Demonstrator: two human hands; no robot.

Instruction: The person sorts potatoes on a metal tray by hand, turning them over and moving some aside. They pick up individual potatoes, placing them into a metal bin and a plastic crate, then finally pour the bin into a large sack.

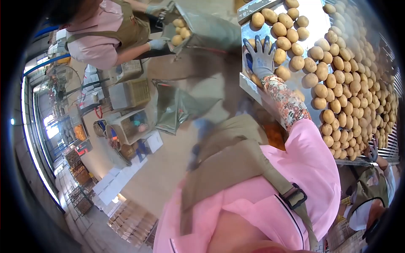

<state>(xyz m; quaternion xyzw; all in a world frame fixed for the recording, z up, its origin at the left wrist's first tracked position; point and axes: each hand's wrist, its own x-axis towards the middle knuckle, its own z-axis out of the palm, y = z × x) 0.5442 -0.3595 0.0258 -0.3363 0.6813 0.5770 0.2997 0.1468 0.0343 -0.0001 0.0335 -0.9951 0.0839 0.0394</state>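
Note:
My right hand (262, 58), in a grey glove with blue fingertips and a floral sleeve, reaches onto a metal sorting table (311, 33). Its fingers are spread, palm down, over a few potatoes at the table's near corner. Next to it lie loose potatoes (283, 43), with a dense mass of potatoes (352, 101) farther right. A blurred blue-grey patch beside my apron may be my left hand (201, 130); motion smears it, so its fingers cannot be made out.
At the upper left, a co-worker in gloves (158, 44) holds a grey-green bag (206, 31) with potatoes at its mouth. Another bag (168, 107) lies on the floor near plastic crates (128, 95). A second person (371, 189) stands at the lower right, one gloved hand by the potatoes.

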